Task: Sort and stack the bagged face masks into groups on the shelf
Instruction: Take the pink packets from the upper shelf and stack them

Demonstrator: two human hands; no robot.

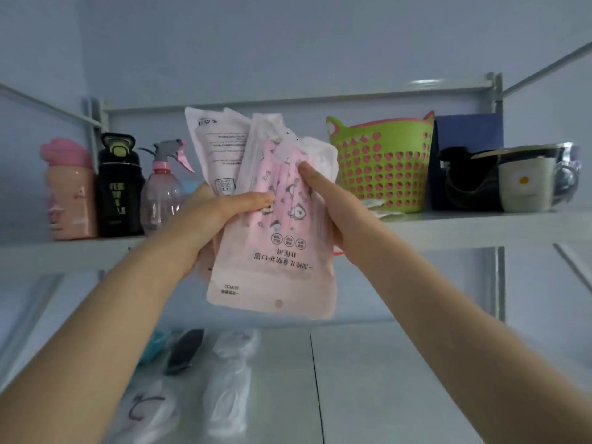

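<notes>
Left hand (205, 219) and right hand (336, 213) pinch the pink mask bag (272, 267): likely light, floppy, slippery film; best gripped mid-body.

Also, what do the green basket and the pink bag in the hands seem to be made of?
Green basket: likely moulded plastic, matte; uniform colour, heart-shaped cut-outs.
Pink bag: thin plastic film, probably; semi-clear, the printed masks show through.
</notes>
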